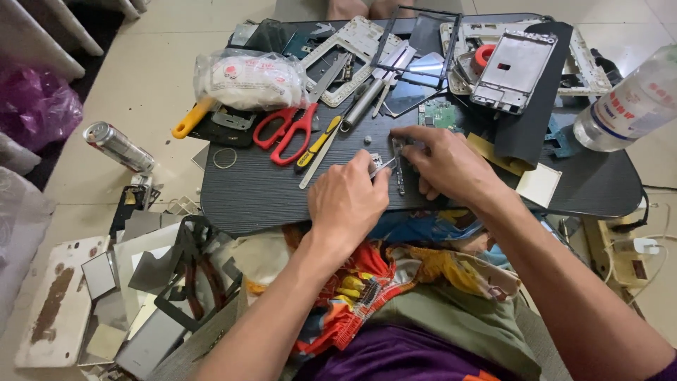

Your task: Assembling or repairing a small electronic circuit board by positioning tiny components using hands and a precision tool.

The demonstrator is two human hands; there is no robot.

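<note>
A thin dark metal strip (399, 169) lies upright on the black board (282, 190), near its middle. The right hand (444, 166) presses fingertips down on it; the left hand (345, 201), at 7 o'clock, pinches silver tweezers (381, 167) against it. At 10 o'clock lie one red scissors (285, 130) and one yellow-handled cutter (319, 141)

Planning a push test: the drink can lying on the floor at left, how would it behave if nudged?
The drink can lies on its side on smooth floor tiles, so it probably rolls readily. It looks like thin metal, likely light and easy to dent. The shiny wall may be slippery.
</note>
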